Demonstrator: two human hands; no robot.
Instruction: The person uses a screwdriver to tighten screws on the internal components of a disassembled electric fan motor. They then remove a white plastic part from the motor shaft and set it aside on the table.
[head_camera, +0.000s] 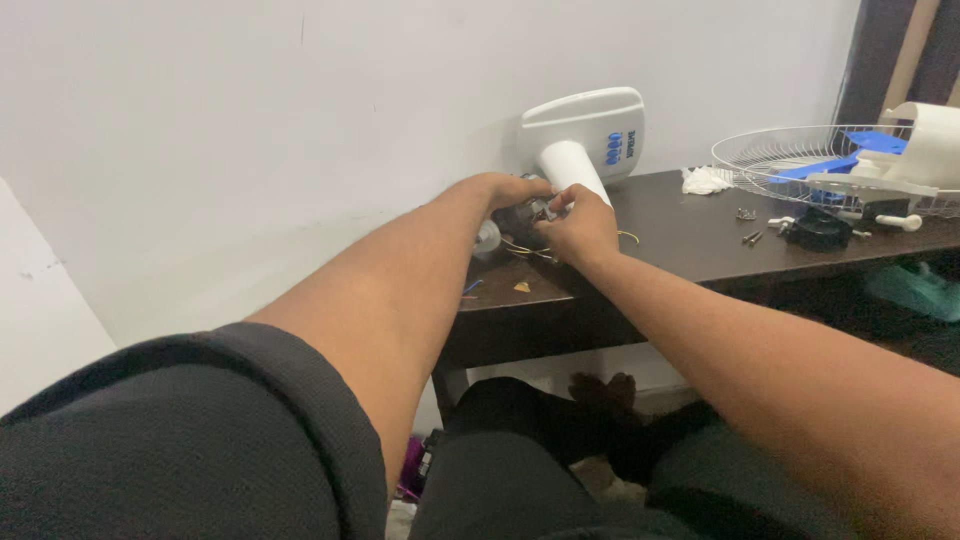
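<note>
Both arms are reaching forward over the near left corner of a dark wooden table (690, 245) set against a white wall (250, 130). The left hand (510, 190) is curling around a dark motor (525, 218), its fingers hidden behind the part, so how firmly they are closing cannot be told. The right hand (578, 228) is lying just beside it with fingertips bunching against the same motor; whether they are pinching a wire or only pressing is too small to make out. Thin yellow wires (628, 237) are trailing from under the hands onto the tabletop, and a clear rounded piece (487, 238) is showing at the table's edge, half covered by the left forearm. The motor is sitting at the foot of a white fan neck and base (585, 140), which is leaning against the wall just behind the hands. Well apart to the right, a white wire fan guard (790, 160) with blue blades (830, 165) inside it is being cut off by the frame edge, near a black round part (818, 230), some small screws (752, 237) and a crumpled white cloth (705, 181). The person's dark sleeve (170, 440) is filling the lower left.
</note>
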